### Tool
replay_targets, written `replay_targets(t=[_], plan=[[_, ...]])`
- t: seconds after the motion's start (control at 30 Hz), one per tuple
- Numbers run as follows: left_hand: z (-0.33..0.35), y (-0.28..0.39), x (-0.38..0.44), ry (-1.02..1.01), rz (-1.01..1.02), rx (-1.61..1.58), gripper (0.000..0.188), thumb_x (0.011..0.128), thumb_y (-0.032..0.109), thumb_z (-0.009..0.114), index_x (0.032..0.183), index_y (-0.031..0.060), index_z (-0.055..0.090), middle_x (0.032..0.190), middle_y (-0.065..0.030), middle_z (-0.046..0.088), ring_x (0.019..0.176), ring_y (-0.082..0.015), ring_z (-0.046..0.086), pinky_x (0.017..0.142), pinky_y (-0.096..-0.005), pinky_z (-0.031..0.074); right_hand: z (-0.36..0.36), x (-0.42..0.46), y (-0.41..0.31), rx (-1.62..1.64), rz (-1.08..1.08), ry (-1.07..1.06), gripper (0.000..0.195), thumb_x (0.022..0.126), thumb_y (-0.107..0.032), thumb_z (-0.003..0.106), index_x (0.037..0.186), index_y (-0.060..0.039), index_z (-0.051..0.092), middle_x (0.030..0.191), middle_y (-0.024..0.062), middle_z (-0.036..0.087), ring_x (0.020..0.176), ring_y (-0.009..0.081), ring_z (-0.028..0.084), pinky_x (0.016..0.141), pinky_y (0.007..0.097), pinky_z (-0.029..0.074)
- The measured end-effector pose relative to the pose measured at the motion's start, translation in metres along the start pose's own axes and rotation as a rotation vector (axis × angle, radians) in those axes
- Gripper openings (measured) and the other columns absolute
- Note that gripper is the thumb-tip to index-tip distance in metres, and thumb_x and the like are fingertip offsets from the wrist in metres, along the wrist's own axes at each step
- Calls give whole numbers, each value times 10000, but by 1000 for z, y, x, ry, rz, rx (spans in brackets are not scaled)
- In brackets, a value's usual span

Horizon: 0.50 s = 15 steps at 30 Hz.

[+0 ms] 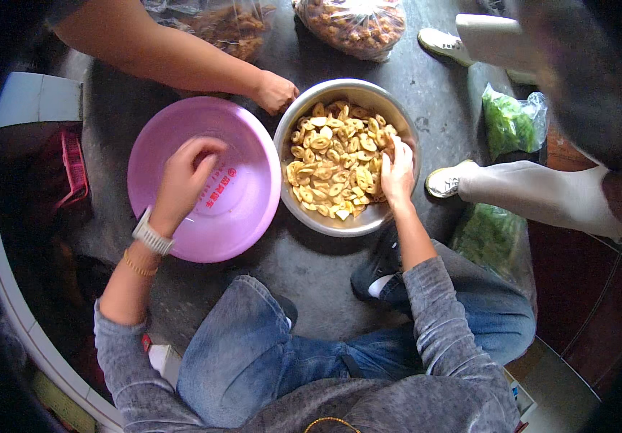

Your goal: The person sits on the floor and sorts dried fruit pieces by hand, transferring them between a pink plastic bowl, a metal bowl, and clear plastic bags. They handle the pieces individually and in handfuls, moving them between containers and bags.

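Observation:
A round steel basin (350,227) holds many yellowish food slices (335,157), a lot of them ring-shaped with darker centres. My right hand (398,172) reaches inside the basin's right wall, its fingertips touching the slices; whether any are gripped is hidden. To the left, a pink plastic basin (251,216) bears red printing on its bottom. Over it hovers my left hand (189,173), motion-blurred, thumb and curled index finger apart with nothing visible between them. The two basins stand side by side on the dark floor (311,292).
Another person's hand (277,93) is at the steel basin's upper left rim. Behind lie clear bags of brown food (357,27). At right are a person's white shoe (446,179) and bagged green vegetables (514,122). A red plastic basket (74,165) shows at left.

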<state>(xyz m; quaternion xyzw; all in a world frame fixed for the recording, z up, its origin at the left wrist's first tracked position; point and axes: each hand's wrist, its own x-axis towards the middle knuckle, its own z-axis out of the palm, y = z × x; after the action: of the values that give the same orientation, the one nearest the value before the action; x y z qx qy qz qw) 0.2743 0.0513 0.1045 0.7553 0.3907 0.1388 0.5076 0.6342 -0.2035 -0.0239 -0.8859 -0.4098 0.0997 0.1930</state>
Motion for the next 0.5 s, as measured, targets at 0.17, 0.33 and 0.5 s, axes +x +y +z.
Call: replay_targets(t=[0.17, 0.33, 0.5], plan=[[-25, -38, -110, 174, -350, -104, 192, 956, 25, 568, 1115, 4, 675, 1076, -69, 696, 948, -148, 654, 819, -278, 506, 2, -4, -31, -44, -275, 52, 491, 891, -189, 656, 1374, -143, 585, 1445, 215, 494, 1320, 386, 472, 1117, 506, 338], [4, -65, -176, 431, -534, -387, 202, 978, 42, 563, 1154, 26, 662, 1080, -41, 687, 894, -107, 621, 755, -232, 467, 28, -12, -85, -177, -621, -322, 485, 934, -409, 640, 1399, -290, 581, 1589, 152, 356, 1473, 322, 332, 1195, 570, 213], [6, -67, -186, 490, -518, -423, 202, 986, 54, 568, 1164, 27, 660, 1080, -34, 687, 860, -89, 597, 737, -217, 451, 24, 11, -68, -333, -540, -92, 422, 942, -329, 648, 1360, -279, 614, 1588, 159, 344, 1457, 293, 341, 1158, 585, 270]])
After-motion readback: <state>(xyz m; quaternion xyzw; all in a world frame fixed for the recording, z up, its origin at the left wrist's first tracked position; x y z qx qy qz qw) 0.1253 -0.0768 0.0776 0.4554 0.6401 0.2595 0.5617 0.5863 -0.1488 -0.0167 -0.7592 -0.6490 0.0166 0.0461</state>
